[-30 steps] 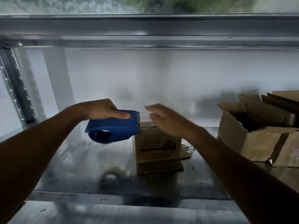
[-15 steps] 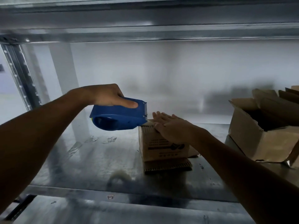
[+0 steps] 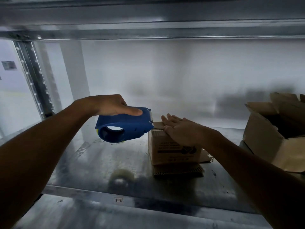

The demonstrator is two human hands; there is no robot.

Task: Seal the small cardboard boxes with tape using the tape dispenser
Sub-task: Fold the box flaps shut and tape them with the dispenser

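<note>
A small brown cardboard box (image 3: 173, 151) with dark print stands on the metal shelf (image 3: 92, 166), resting on a flat piece of corrugated cardboard (image 3: 178, 171). My right hand (image 3: 179, 129) lies flat on the box's top, fingers straight and pointing left. My left hand (image 3: 110, 104) grips a blue tape dispenser (image 3: 123, 124) from above. The dispenser's cutting end touches the box's top left edge, just beside my right fingertips. The box's top is mostly hidden under my hand.
A bigger open cardboard box (image 3: 272, 139) with raised flaps stands at the right end of the shelf. A perforated metal upright (image 3: 34, 80) rises at the left, and a shelf beam (image 3: 148, 30) runs overhead. A white wall lies behind.
My right hand dropped from hovering above the box to pressing flat on its top. The dispenser's nose stays at the box's left top edge. The camera view shifted left.
</note>
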